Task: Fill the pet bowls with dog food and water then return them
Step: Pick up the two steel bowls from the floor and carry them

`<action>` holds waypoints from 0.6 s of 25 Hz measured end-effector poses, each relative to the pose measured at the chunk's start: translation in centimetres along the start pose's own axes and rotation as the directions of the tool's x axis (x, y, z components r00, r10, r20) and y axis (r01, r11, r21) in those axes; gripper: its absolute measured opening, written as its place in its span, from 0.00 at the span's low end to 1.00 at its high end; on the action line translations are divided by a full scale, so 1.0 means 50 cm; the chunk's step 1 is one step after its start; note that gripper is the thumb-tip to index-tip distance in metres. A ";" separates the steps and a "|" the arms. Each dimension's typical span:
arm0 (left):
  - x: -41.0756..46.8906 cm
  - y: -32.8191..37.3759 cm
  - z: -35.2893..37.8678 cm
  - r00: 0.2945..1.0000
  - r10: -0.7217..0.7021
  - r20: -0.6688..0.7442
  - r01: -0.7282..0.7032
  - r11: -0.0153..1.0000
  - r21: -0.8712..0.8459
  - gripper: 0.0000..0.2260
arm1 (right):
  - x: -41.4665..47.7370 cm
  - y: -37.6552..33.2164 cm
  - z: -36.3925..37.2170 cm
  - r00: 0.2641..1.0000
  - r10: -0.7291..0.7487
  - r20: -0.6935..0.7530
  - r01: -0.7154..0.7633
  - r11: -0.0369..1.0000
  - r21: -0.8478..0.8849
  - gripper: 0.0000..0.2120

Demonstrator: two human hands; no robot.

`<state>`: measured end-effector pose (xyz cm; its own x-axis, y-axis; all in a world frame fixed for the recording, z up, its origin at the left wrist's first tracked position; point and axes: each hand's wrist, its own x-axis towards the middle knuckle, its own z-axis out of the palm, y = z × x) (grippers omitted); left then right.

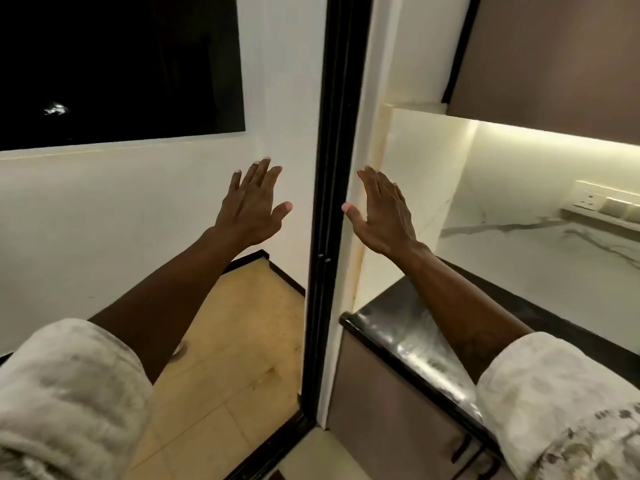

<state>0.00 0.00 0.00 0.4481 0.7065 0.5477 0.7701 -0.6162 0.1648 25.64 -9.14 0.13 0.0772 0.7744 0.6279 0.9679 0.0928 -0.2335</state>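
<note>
- Seemingly, nothing of the task is shown as done: no pet bowls, dog food or water can be seen.
- Both the left hand and right hand are held up, fingers spread, nothing gripped.
- A dark desk is seen bare beside the black door frame; filling and returning are judged outstanding.

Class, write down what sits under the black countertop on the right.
A brown cabinet front with a dark handle shows under the countertop. Its inside is hidden, and the right sleeve covers the rest.
</note>
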 end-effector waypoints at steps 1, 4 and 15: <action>-0.017 -0.046 -0.006 0.999 -0.037 0.003 0.037 0.999 0.032 0.32 | 0.009 -0.037 0.040 0.999 -0.028 0.021 0.027 0.999 0.023 0.33; -0.076 -0.176 -0.015 0.992 -0.120 0.037 0.118 0.991 0.068 0.32 | 0.029 -0.137 0.146 0.993 -0.050 0.111 0.041 0.996 0.077 0.33; -0.251 -0.575 -0.036 0.908 -0.411 0.080 0.395 0.904 0.165 0.32 | 0.125 -0.428 0.532 0.937 -0.244 0.250 0.170 0.944 0.284 0.32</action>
<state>-28.61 8.23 -10.14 0.1265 0.9229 0.3636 0.9479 -0.2204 0.2298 -0.97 10.35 -10.70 -0.2238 0.8594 0.4598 0.8584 0.3972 -0.3245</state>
